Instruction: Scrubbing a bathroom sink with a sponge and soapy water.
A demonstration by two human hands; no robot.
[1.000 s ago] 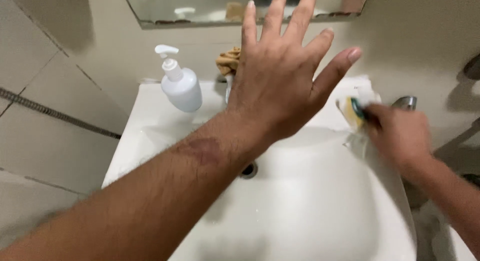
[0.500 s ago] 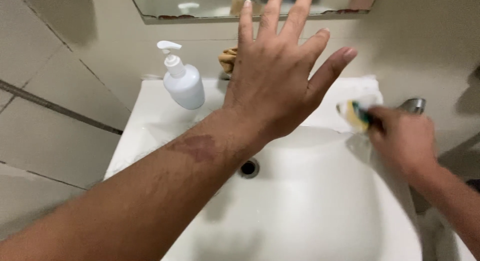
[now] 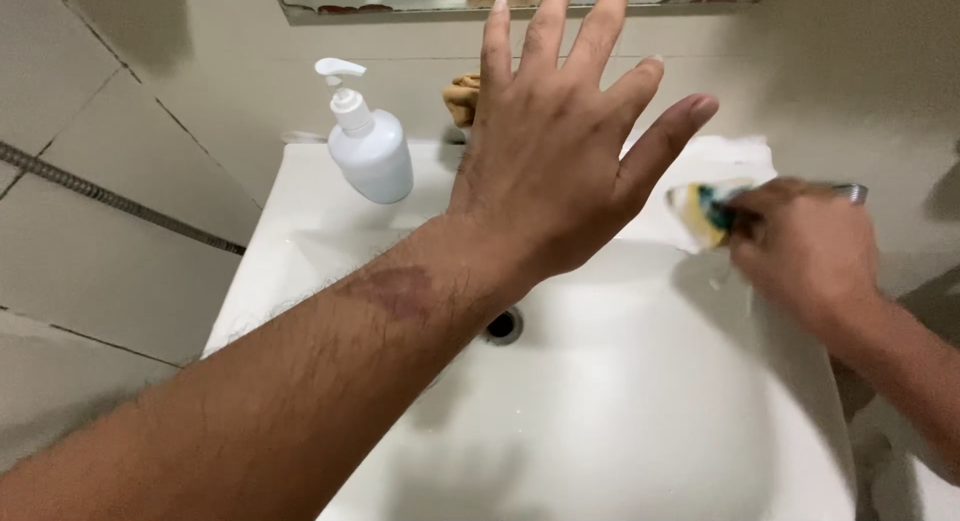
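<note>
My left hand [image 3: 560,151] is raised flat over the back of a white sink [image 3: 640,421], fingers spread wide, holding nothing. My right hand [image 3: 805,251] is closed around a yellow and green sponge [image 3: 700,211] and presses it on the sink's right rim. The sponge and that hand are blurred. A dark drain hole [image 3: 503,326] shows just under my left wrist.
A white pump soap bottle [image 3: 368,146] stands on the sink's back left corner. A tan cloth [image 3: 462,99] lies behind my left hand. A chrome fitting [image 3: 850,192] sticks out past my right hand. A mirror edge [image 3: 400,1] runs above; tiled wall [image 3: 90,181] at left.
My right hand with the sponge has shifted slightly along the right rim. My left hand has stayed spread above the sink, and the view has drifted a little.
</note>
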